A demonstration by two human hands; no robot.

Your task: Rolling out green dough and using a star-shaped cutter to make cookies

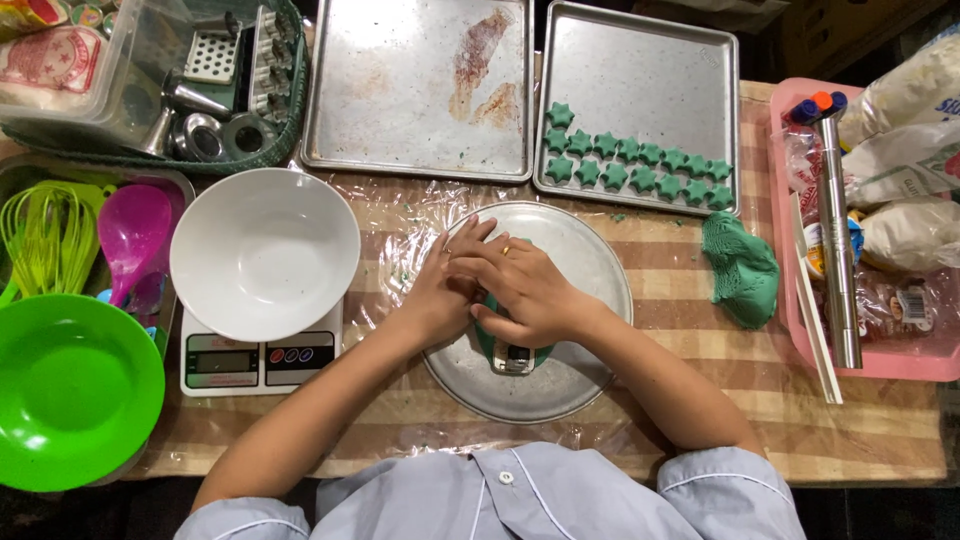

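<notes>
Under our two hands, on the round grey metal plate [590, 300] at the middle of the table, lies a flat piece of green dough [484, 338] with a small metal cutter [513, 358] showing at its six o'clock edge. Our right hand [525, 290] lies curled over the dough, fingers bent and pressing down, a gold ring on one finger. Our left hand [447, 285] lies beside it, touching it, fingers bent in against the same spot. Whether either hand truly grips the cutter or only bears on it we cannot tell, as the palms hide it.

We judge that a shape is being pressed out of the dough. The next move would call for lifting the cutter cleanly and easing the piece free without bending its points.

At one o'clock the rectangular metal baking tray [640, 60] carries two rows of green star-shaped dough pieces [640, 165]. At three o'clock a lump of green dough [742, 270] rests on the striped table covering [700, 400]. At eleven o'clock is a second, smeared metal tray [400, 90].

At nine o'clock a white bowl [264, 252] sits on a white kitchen scale [260, 360]. Beyond it are a bright green bowl [75, 390] and a pink plastic scoop [132, 235].

At three o'clock the pink plastic tray [790, 290] holds a steel rolling pin [838, 240] and clear and white bags [905, 160] with printed labels. A clear tub of metal cutters [215, 90] sits at ten o'clock.
</notes>
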